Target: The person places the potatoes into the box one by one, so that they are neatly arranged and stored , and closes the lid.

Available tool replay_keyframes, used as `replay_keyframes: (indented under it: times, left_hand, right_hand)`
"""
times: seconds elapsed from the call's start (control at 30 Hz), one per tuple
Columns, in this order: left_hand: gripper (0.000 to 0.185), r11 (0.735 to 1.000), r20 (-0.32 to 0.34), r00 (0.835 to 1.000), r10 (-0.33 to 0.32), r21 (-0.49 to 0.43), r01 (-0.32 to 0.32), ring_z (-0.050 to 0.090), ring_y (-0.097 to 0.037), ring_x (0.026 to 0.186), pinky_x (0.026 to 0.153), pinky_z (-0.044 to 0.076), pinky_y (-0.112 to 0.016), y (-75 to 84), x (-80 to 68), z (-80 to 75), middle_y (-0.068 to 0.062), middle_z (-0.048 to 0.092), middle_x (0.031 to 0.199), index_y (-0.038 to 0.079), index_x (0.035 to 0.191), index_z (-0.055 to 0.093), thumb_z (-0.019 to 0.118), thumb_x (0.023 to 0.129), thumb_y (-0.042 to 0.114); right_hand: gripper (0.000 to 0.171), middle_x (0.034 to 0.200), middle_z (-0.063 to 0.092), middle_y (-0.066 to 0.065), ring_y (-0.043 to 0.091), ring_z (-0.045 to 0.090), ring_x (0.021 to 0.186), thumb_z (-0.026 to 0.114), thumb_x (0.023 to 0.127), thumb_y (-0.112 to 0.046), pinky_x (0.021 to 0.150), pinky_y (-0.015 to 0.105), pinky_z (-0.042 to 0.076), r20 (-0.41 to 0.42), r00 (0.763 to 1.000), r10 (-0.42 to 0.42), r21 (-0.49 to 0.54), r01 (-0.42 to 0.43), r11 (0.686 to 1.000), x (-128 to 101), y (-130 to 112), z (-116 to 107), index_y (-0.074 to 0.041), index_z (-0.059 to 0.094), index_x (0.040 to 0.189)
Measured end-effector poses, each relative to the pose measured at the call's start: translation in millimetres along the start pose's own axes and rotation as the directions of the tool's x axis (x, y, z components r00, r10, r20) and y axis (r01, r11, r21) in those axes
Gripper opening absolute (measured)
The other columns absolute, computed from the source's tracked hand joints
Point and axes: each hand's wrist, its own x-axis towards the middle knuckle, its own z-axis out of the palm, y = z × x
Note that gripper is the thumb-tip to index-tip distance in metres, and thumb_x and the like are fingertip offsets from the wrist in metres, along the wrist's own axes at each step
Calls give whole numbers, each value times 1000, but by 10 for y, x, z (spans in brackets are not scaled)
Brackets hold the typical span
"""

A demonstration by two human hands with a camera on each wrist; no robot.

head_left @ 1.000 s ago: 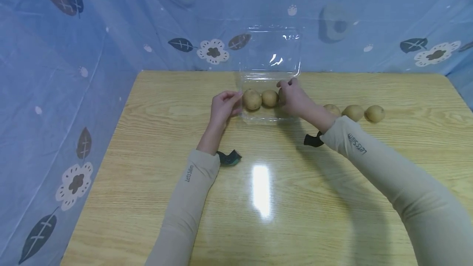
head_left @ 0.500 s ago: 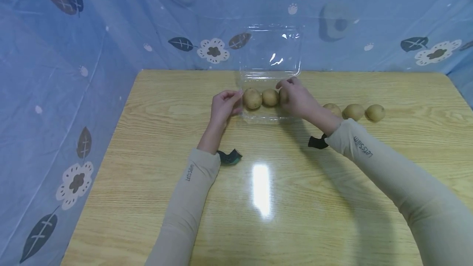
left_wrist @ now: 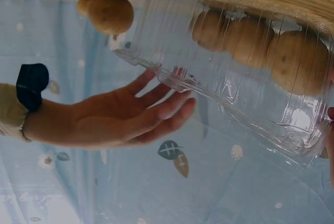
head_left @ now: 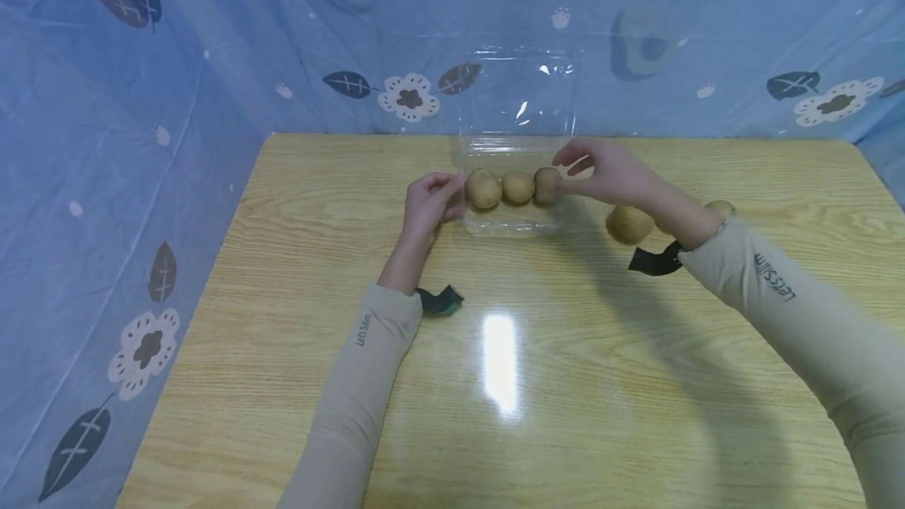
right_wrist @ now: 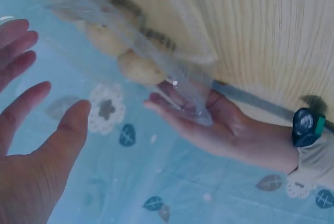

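- Staged recording booth, not a lived-in room.
- Blue plastic sheeting (head_left: 177, 61) with flower-and-leaf print walls in three sides.
- Pale wood-grain table (head_left: 495, 352) fills the enclosure.

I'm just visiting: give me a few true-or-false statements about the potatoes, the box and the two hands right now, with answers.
1. Three potatoes sit in the clear box. True.
2. The box lid is shut. False: it stands open at the back.
3. The right hand grips a potato. False: it is open and holds nothing.
4. The left hand is at the box's left end. True.
5. No potatoes lie outside the box. False: a loose potato lies right of it.
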Motion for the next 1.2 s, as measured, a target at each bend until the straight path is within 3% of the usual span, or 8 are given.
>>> replay_keyframes:
  times: [0.23,0.47,0.73,0.9,1.2]
  left_hand:
    - [25,1000,-4,1000,-12,-9,12,60,-15,87,66,59,-24,15,6,-1,-3,60,92,3,96,62,69,81,22]
    - [26,1000,-14,1000,-18,-14,18,60,-15,88,66,59,-24,22,4,-8,-3,59,93,3,96,62,69,81,22]
    - [25,999,-22,999,-40,-13,40,59,-15,86,66,59,-23,-16,-18,-28,-2,59,92,4,97,62,69,81,22]
    - [23,1000,-17,1000,-17,-27,17,60,-15,85,63,59,-22,-25,-19,-19,-3,61,92,3,96,62,68,81,19]
    - [20,999,0,1000,-3,-33,3,60,-12,80,63,59,-22,-5,-5,12,-1,62,88,3,94,62,67,83,18]
  right_hand:
    - [37,117,55,19,35,51,109,59,88,-27,89,50,47,-31,999,38,-57,-40,998,-205,96,-158,0,55,113]
    - [38,118,54,19,37,47,111,57,88,-27,89,52,44,-52,997,49,-96,-54,994,-344,253,-213,0,54,114]
    - [37,121,53,24,40,48,112,58,88,-24,80,51,48,-6,996,89,-204,-88,975,-523,568,-156,0,54,116]
    - [37,116,55,26,42,53,104,62,85,-20,76,50,52,-5,997,72,-206,-72,976,-608,668,-133,2,55,114]
    - [43,115,55,28,44,57,99,65,83,-21,82,54,51,-16,997,76,-181,-78,980,-666,744,-98,1,52,117]
